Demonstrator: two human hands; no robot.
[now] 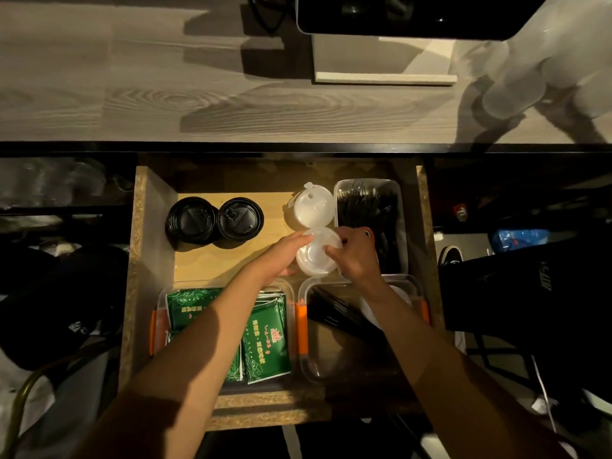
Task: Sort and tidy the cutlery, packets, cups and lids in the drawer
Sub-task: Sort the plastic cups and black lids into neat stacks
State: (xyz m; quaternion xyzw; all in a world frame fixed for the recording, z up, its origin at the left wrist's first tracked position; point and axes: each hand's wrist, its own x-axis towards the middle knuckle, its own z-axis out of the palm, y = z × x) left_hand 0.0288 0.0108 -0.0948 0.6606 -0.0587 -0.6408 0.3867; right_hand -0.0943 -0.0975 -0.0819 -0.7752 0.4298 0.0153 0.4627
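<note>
An open wooden drawer (145,226) sits below the desk edge. My left hand (281,253) touches the left side of a stack of clear round lids (316,256) with straight fingers. My right hand (356,251) grips the same stack from the right. Another stack of white lids (311,207) stands just behind it. Two stacks of black cup lids (192,220) (240,218) stand at the back left. A clear tray at the back right holds black plastic cutlery (367,210). Green packets (265,336) fill the front left tray.
A clear tray (309,366) at the front right holds black wrapped cutlery (334,309), partly under my right arm. Stacked clear cups (516,84) lie on the desk at the upper right, beside a black device (397,14). A chair and bags flank the drawer.
</note>
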